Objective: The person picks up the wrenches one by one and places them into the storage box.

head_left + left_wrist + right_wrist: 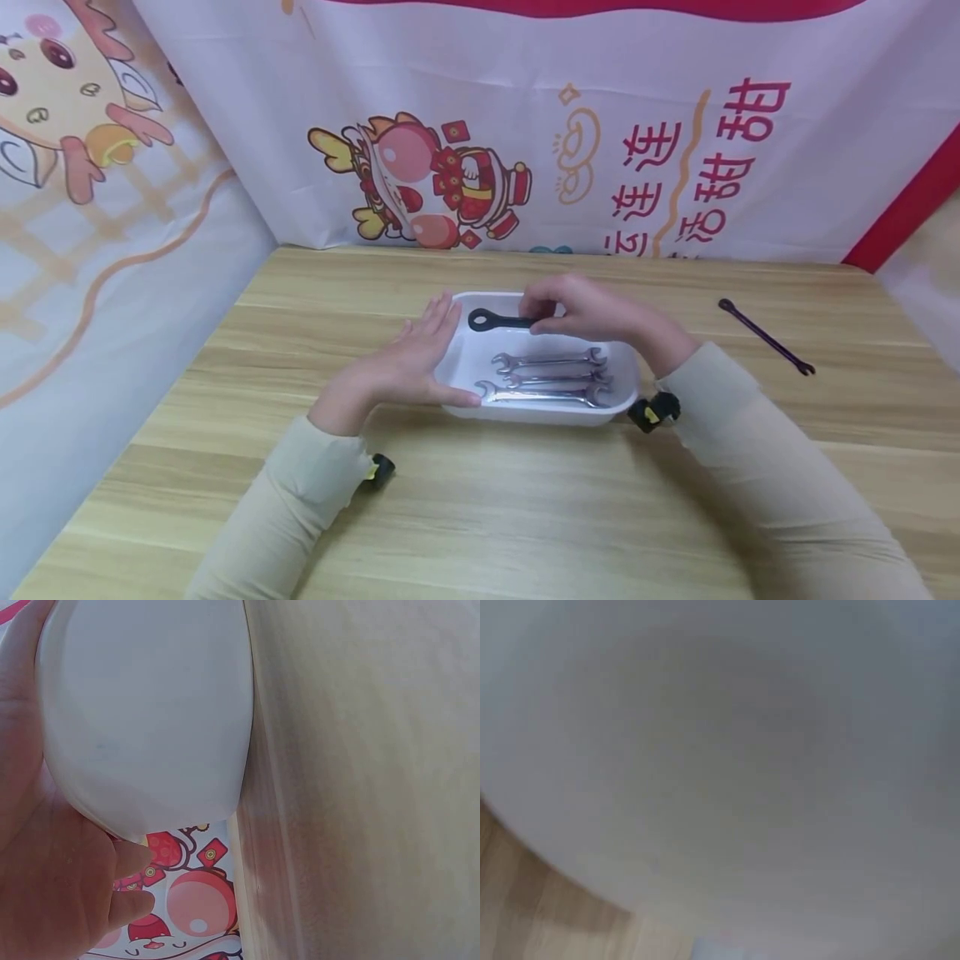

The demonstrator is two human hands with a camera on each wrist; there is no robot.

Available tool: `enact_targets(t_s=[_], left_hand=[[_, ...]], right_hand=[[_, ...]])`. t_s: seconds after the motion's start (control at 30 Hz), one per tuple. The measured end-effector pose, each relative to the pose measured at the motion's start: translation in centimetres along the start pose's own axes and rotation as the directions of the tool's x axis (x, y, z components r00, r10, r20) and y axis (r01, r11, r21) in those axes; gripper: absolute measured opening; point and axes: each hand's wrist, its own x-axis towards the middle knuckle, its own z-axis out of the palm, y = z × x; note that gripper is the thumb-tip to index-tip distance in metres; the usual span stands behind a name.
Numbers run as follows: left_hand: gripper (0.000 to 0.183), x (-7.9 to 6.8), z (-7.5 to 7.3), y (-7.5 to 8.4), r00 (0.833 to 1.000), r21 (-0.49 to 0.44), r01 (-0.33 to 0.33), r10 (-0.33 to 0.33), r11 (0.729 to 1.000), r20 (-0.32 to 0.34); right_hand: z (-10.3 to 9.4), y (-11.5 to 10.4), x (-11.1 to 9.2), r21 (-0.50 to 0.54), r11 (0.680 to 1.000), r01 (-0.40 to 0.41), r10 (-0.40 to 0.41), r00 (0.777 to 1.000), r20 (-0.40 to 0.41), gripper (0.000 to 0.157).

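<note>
In the head view a white plastic tray (525, 414) stands on the table. My left hand (408, 358) is spread along its left end, fingers straight and thumb at the near rim; the left wrist view shows this hand (52, 862) against the tray's outer wall (150, 712). My right hand (592, 308) pinches a black wrench (487, 320) over the far side of the tray, its ring end pointing left. Fingers cover the wrench's other end. Several silver open-end wrenches (551, 360) lie side by side inside the tray. Blurred white tray wall (705, 750) fills most of the right wrist view.
Right of the tray, a slim dark purple wrench (765, 337) lies slantwise on the wooden table (480, 517). A printed cloth (465, 50) hangs along the table's back edge, and another printed cloth (150, 275) lines the left side.
</note>
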Motion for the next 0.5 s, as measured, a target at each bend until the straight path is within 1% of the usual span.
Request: enact_targets(t_s=[0.5], left_hand=[[0.128, -0.3, 0.0, 0.3, 1.0, -0.003, 0.0, 0.0, 1.0, -0.006]], right_hand=[[0.8, 1.7, 1.2, -0.003, 1.0, -0.025, 0.025, 0.999, 0.027, 0.016]])
